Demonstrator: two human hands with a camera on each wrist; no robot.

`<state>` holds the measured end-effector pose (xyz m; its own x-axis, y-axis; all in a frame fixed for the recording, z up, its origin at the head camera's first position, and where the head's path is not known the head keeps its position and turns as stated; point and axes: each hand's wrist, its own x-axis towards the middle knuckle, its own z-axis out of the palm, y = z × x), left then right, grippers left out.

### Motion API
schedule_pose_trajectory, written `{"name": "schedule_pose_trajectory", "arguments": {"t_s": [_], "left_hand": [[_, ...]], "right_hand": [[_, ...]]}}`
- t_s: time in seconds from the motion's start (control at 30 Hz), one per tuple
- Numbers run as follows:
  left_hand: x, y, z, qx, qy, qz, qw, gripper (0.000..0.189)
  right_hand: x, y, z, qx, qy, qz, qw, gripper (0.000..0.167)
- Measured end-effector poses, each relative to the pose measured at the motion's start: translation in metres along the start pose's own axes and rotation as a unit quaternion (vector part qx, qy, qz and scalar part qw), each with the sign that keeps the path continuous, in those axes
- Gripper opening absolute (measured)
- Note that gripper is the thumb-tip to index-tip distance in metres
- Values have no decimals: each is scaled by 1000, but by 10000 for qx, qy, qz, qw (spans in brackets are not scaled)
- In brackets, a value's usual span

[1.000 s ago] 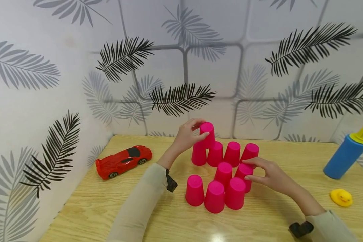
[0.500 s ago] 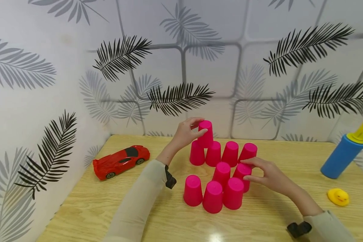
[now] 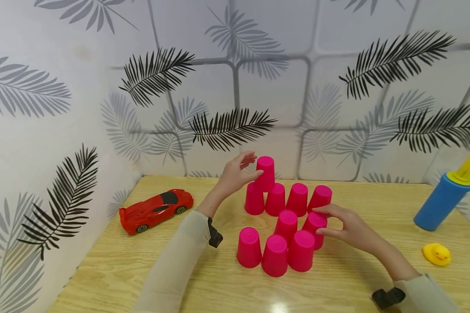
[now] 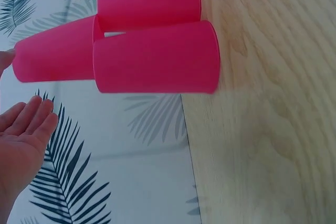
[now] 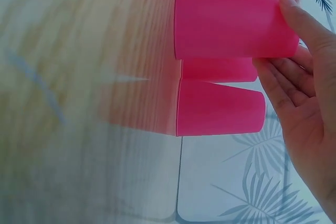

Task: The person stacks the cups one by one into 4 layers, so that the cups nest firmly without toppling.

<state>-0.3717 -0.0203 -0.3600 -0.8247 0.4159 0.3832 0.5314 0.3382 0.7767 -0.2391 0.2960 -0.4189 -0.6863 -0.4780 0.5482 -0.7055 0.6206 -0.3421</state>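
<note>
Right hand (image 3: 348, 227) pinches a pink cup (image 3: 313, 225); left hand (image 3: 234, 176) is spread, fingers clear of the top cup (image 3: 265, 174), thumb beside it.
The pinched one stands right of centre; the other rests mid-frame on two lower cups (image 3: 275, 202), a red car (image 3: 156, 211) at left.

Head camera sits on my head, looks forward and down, farthest back; takes in tabletop (image 3: 219, 293), pink cups (image 3: 275, 256), wall (image 3: 274, 26) and both my hands, left hand (image 3: 236, 174), right hand (image 3: 346, 227). Left wrist camera close in, rolled sideways: tabletop at right, left hand at left edge. Right wrist camera also close, rolled opposite way: tabletop at left, right hand at right edge. Head and left wrist views share raised cup (image 4: 58, 51); head and right wrist views, gripped cup (image 5: 231, 19).
</note>
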Motion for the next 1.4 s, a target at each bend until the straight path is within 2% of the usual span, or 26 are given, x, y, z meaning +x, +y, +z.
{"name": "schedule_pose_trajectory", "arguments": {"t_s": [0.13, 0.27, 0.37, 0.47, 0.6, 0.73, 0.87, 0.97, 1.07, 1.17, 1.27, 1.4], "left_hand": [[-13, -6, -12, -131, 274, 95, 9995, 60], [-30, -10, -25, -313, 482, 149, 9982, 57], [-45, -11, -32, -518, 488, 138, 9974, 56], [-60, -12, -35, -632, 358, 141, 9973, 56], [-80, -11, -36, -589, 41, 124, 9982, 60], [-98, -4, -34, -556, -412, 200, 9974, 64], [-112, 1, -33, -517, -994, 277, 9933, 66], [-121, 4, -31, -342, -1478, 205, 9882, 66], [-126, 5, -28, -134, -1888, 111, 9819, 65], [-131, 5, -25, 27, -2164, 37, 9763, 64], [-133, 4, -21, 210, -2300, 23, 9730, 61], [-135, 4, -18, 439, -2313, 136, 9718, 59]], "right_hand": [[-4, -2, -5, -169, 240, 147, 9995, 54], [-9, -2, -14, -231, 709, 218, 9970, 58], [-12, -1, -21, -133, 1091, 341, 9934, 61], [-14, 1, -28, 51, 1416, 398, 9891, 63], [-13, 4, -34, 314, 1829, 324, 9821, 67], [-6, 6, -36, 649, 2219, 410, 9720, 66], [5, 7, -38, 919, 2475, 627, 9625, 60], [16, 11, -39, 1053, 2521, 750, 9590, 57], [26, 16, -39, 1060, 2456, 823, 9600, 55], [36, 21, -40, 992, 2331, 920, 9630, 54], [43, 25, -40, 837, 2176, 1003, 9673, 54], [48, 31, -38, 590, 2010, 931, 9734, 55]]}}
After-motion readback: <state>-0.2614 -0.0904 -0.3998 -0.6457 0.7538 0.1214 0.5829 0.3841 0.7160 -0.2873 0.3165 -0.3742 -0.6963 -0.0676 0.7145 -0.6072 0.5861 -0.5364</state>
